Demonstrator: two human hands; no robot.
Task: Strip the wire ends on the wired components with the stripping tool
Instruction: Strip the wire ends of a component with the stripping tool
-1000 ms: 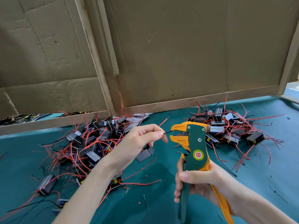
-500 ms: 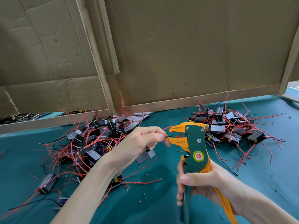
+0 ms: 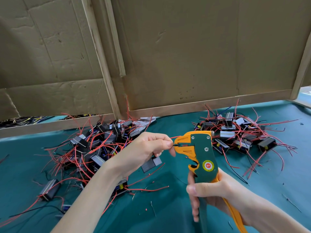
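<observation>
Left hand [image 3: 148, 148]: pinching a black wire [image 3: 176, 145] between thumb and forefinger, at 9 o'clock of the tool head.
Wire tip: lying between the orange jaws of the stripping tool [image 3: 202, 153].
Right hand [image 3: 217, 194]: curled round the handles, at 5 o'clock of frame centre, holding the tool upright.
Component [image 3: 151, 163]: just below the left hand (dark block, partly hidden).
Left pile [image 3: 101, 140]: at 9 o'clock of the tool, on the green cloth [image 3: 168, 212].
Right pile [image 3: 235, 132]: at 2 o'clock.

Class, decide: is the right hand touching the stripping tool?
Touching. The head view shows the right hand gripping the handles of the stripping tool.
</observation>
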